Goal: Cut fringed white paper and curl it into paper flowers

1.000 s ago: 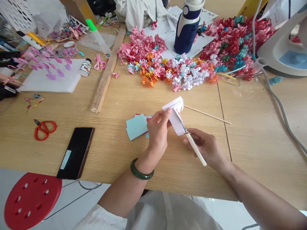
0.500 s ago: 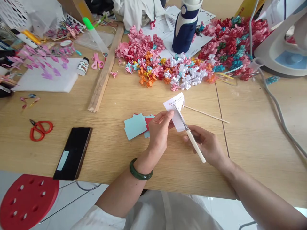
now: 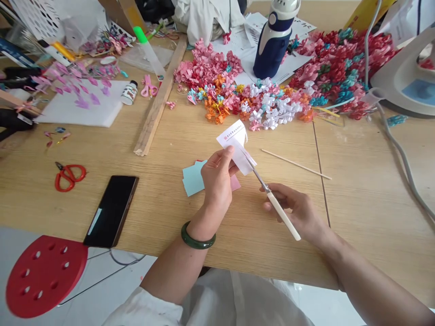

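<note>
Your left hand point(image 3: 217, 176) pinches a white paper slip point(image 3: 236, 145) up off the surface near its front edge, so your right hand point(image 3: 295, 210), gripping scissors point(image 3: 272, 199), can snip its edge.

A small white paper strip with red print point(image 3: 235, 145) is held tilted above the surface, cream-handled slim scissors point(image 3: 272, 199) biting its right edge.

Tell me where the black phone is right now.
The black phone lies flat near the table's front edge, left of the left hand, just below the red scissors and above the red stool.
</note>
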The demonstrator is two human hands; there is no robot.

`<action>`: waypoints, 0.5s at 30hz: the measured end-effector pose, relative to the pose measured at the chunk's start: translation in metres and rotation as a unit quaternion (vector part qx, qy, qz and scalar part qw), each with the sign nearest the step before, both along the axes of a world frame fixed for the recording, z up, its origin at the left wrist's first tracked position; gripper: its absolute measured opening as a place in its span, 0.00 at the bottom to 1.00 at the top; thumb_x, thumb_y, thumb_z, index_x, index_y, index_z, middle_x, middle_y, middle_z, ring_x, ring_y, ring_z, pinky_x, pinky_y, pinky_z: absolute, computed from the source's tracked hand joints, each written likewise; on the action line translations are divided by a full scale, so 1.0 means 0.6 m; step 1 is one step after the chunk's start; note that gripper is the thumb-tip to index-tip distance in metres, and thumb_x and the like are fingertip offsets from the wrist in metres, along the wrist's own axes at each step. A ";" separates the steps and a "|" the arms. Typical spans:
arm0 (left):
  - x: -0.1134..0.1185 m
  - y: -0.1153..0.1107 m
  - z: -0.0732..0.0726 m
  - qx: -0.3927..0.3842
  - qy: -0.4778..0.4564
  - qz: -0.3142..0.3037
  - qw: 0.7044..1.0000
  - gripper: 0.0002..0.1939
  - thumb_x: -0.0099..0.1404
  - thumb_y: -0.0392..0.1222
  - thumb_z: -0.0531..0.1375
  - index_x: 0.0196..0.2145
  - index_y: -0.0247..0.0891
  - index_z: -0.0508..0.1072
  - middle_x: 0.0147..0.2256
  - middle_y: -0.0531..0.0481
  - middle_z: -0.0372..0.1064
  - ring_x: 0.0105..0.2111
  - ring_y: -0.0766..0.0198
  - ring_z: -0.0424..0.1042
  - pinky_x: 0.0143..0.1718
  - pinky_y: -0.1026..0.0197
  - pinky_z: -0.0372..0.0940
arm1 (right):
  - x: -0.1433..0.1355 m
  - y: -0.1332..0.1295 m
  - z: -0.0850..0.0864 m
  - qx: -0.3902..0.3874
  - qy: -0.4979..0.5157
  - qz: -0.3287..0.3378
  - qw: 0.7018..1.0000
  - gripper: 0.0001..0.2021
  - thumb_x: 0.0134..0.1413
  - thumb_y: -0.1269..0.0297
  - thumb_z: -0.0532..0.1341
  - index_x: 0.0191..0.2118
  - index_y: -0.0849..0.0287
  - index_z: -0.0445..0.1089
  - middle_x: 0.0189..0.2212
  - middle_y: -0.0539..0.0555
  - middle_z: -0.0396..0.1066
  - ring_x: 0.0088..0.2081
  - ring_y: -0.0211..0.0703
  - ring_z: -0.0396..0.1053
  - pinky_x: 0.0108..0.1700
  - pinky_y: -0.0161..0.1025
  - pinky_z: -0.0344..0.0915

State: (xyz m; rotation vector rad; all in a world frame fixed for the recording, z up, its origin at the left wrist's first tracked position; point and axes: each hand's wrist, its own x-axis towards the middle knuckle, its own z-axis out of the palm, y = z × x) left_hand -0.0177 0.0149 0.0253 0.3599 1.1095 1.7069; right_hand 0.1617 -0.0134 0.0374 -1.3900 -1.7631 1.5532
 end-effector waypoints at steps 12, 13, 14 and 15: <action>0.003 0.000 -0.005 0.009 0.017 0.022 1.000 0.12 0.55 0.47 0.71 0.29 0.38 0.76 0.29 0.51 0.77 0.33 0.64 0.78 0.37 0.63 0.73 | 0.001 -0.005 -0.006 0.032 -0.020 -0.003 0.999 0.23 0.53 0.47 0.66 0.46 0.60 0.74 0.29 0.52 0.73 0.29 0.39 0.66 0.31 0.37 0.65; 0.003 0.000 -0.005 0.008 0.018 0.025 1.000 0.12 0.55 0.47 0.71 0.29 0.37 0.76 0.30 0.51 0.77 0.33 0.64 0.78 0.37 0.63 0.73 | 0.002 -0.006 -0.007 0.033 -0.022 -0.001 0.999 0.22 0.53 0.47 0.66 0.46 0.60 0.74 0.29 0.52 0.73 0.30 0.40 0.67 0.31 0.37 0.65; 0.003 0.000 -0.005 0.006 0.019 0.026 0.999 0.12 0.55 0.47 0.71 0.29 0.37 0.75 0.30 0.51 0.77 0.34 0.64 0.78 0.37 0.63 0.73 | 0.002 -0.007 -0.007 0.035 -0.023 0.000 0.999 0.22 0.54 0.48 0.66 0.46 0.60 0.74 0.30 0.52 0.73 0.30 0.40 0.67 0.32 0.36 0.65; 0.004 0.000 -0.005 0.005 0.019 0.026 0.999 0.13 0.54 0.48 0.71 0.28 0.37 0.75 0.30 0.50 0.77 0.34 0.64 0.78 0.38 0.62 0.73 | 0.003 -0.007 -0.007 0.037 -0.023 -0.002 0.999 0.22 0.54 0.48 0.66 0.46 0.60 0.74 0.30 0.52 0.73 0.30 0.39 0.67 0.32 0.36 0.65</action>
